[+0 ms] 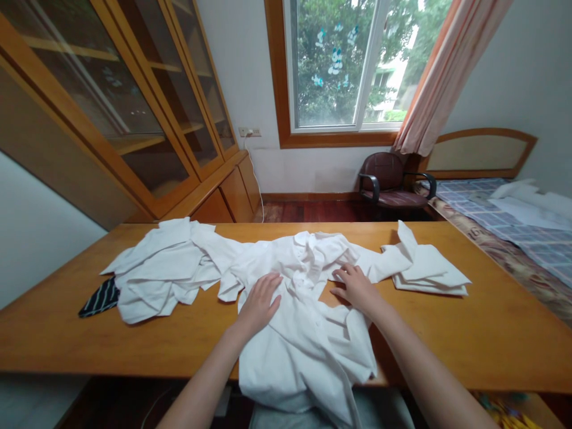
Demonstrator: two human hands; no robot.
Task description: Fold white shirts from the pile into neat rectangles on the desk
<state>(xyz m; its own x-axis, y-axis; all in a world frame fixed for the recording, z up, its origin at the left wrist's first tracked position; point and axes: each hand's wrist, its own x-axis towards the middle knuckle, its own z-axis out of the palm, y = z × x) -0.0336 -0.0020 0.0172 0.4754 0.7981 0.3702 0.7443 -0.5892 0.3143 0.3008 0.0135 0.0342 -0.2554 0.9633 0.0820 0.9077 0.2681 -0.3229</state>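
Observation:
A white button-up shirt [299, 339] lies rumpled across the table, its collar [304, 239] toward the far side and its lower end hanging over the near edge. My left hand [261, 301] rests on the left side of the shirt front, fingers stretched out and holding nothing. On the other side, my right hand [356, 289] is at the shirt's right edge near a gap of bare wood, fingers apart and slightly bent. The shirt's sleeves reach out sideways, one toward a loose white pile of cloth [165, 268], the other onto a folded white stack [429, 271].
A dark striped cloth [102, 298] pokes out beside the left pile. The wooden table [482, 339] spans the view. Behind it stand a glass-door cabinet [152, 95], a maroon armchair [388, 179] and a bed [513, 214]. A white cord [255, 173] hangs from the wall socket.

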